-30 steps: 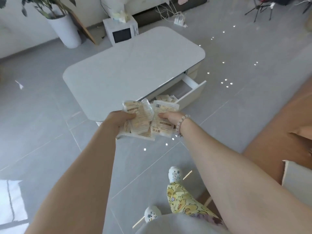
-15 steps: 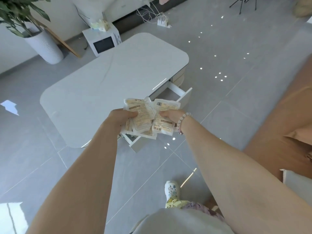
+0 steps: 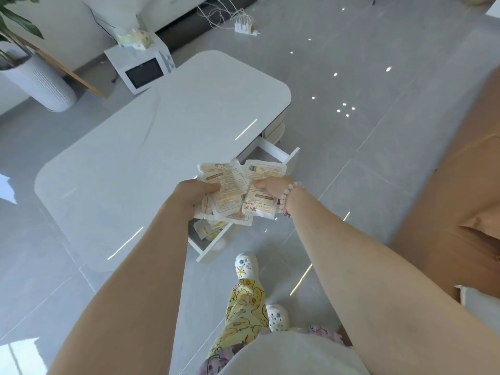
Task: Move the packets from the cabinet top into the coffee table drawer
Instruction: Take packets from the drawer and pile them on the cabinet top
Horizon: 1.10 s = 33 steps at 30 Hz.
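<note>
Closer now, both hands hold packets (image 3: 230, 190) over drawer (image 3: 290, 158).

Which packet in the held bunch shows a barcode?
The packet pinched by the right hand, on the bunch's right side: a barcode sits at its upper left corner. The left hand grips the others.

Packet edge (image 3: 207, 209), below the left fingers: "HANU" is made out.
Packet (image 3: 261, 205), below the right fingers: "HANU WARM" and Chinese characters are printed.
Remaining print: too blurred to be read.
</note>
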Each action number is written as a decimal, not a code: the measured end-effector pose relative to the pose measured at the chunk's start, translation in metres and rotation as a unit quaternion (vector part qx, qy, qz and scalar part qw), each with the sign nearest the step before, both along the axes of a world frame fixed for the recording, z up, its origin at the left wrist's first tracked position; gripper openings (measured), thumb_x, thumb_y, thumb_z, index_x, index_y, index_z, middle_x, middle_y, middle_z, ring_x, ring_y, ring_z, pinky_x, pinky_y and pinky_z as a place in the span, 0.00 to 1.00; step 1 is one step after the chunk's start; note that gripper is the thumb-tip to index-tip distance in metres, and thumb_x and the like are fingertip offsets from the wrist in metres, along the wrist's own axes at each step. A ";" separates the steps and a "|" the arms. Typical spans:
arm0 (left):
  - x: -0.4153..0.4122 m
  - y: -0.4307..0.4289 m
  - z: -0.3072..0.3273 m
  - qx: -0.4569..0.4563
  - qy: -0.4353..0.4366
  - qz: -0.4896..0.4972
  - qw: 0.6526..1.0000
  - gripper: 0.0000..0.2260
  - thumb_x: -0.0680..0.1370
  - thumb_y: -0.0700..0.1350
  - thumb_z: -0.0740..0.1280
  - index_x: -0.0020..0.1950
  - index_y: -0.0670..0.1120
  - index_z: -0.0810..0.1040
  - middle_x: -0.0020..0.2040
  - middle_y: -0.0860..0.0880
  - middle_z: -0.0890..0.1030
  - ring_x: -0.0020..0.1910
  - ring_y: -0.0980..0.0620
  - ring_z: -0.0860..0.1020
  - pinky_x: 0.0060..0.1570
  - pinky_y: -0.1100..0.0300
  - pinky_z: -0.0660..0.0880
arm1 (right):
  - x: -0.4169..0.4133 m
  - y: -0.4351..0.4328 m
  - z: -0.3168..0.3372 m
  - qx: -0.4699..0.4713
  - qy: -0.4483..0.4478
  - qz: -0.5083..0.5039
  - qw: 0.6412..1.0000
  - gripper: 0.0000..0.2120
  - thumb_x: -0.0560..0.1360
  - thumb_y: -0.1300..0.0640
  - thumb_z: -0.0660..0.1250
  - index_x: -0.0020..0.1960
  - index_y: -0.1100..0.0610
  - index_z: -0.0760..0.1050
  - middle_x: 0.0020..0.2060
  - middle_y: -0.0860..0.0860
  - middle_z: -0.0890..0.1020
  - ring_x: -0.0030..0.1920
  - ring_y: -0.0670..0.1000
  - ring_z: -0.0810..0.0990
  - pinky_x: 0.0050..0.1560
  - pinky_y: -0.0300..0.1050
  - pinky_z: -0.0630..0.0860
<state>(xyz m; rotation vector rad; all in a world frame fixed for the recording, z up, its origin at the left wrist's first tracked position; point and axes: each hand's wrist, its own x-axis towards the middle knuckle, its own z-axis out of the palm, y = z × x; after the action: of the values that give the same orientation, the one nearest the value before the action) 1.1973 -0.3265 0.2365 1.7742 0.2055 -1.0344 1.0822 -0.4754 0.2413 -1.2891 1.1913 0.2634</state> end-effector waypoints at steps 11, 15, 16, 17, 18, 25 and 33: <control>0.108 -0.085 -0.025 0.010 0.022 -0.018 1.000 0.13 0.73 0.35 0.71 0.57 0.39 0.78 0.53 0.41 0.82 0.50 0.41 0.82 0.51 0.46 0.79 | 0.102 -0.070 -0.012 -0.040 0.026 0.002 0.999 0.28 0.76 0.50 0.67 0.68 0.66 0.67 0.65 0.59 0.74 0.61 0.57 0.76 0.59 0.46 0.74; 0.144 -0.097 -0.049 0.041 0.028 -0.005 0.999 0.12 0.72 0.35 0.72 0.55 0.39 0.79 0.51 0.42 0.83 0.49 0.41 0.82 0.54 0.45 0.78 | 0.144 -0.084 -0.031 -0.040 0.044 0.015 0.998 0.26 0.74 0.49 0.69 0.66 0.64 0.70 0.61 0.59 0.78 0.57 0.57 0.79 0.53 0.47 0.76; 0.153 -0.100 -0.056 0.052 0.033 -0.005 0.998 0.13 0.72 0.36 0.72 0.56 0.40 0.79 0.51 0.42 0.83 0.49 0.41 0.82 0.54 0.45 0.78 | 0.153 -0.086 -0.035 -0.038 0.058 0.029 0.997 0.26 0.74 0.47 0.69 0.64 0.63 0.71 0.57 0.58 0.80 0.52 0.56 0.81 0.49 0.48 0.78; 0.160 -0.103 -0.063 0.061 0.040 -0.005 0.997 0.14 0.72 0.36 0.73 0.56 0.39 0.79 0.51 0.42 0.83 0.49 0.41 0.82 0.54 0.45 0.78 | 0.161 -0.088 -0.041 -0.037 0.073 0.031 0.996 0.26 0.74 0.46 0.69 0.63 0.64 0.72 0.54 0.58 0.81 0.48 0.55 0.81 0.45 0.48 0.78; 0.166 -0.106 -0.070 0.068 0.048 -0.007 0.997 0.15 0.72 0.37 0.73 0.57 0.39 0.79 0.51 0.42 0.83 0.49 0.41 0.82 0.54 0.44 0.78 | 0.167 -0.091 -0.045 -0.032 0.086 0.027 0.995 0.26 0.73 0.46 0.69 0.62 0.65 0.73 0.53 0.58 0.81 0.46 0.55 0.81 0.45 0.47 0.79; 0.179 -0.137 -0.114 0.077 0.107 -0.001 0.991 0.10 0.72 0.36 0.72 0.52 0.41 0.80 0.50 0.42 0.83 0.49 0.41 0.82 0.55 0.44 0.77 | 0.188 -0.120 -0.088 -0.023 0.142 0.012 0.989 0.27 0.72 0.47 0.70 0.62 0.65 0.72 0.57 0.58 0.80 0.51 0.58 0.82 0.44 0.48 0.80; 0.169 -0.140 -0.195 0.131 0.158 0.108 0.973 0.13 0.73 0.38 0.72 0.57 0.41 0.77 0.55 0.43 0.81 0.53 0.41 0.80 0.58 0.45 0.76 | 0.212 -0.131 -0.167 -0.010 0.160 0.082 0.984 0.17 0.75 0.52 0.69 0.58 0.63 0.74 0.54 0.57 0.80 0.55 0.56 0.79 0.53 0.45 0.76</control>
<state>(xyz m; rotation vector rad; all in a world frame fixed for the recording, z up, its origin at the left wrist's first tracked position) 1.3659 -0.4664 0.0420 1.7613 0.7458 -1.1657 1.2939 -0.6062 0.0748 -1.4002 1.3609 0.5986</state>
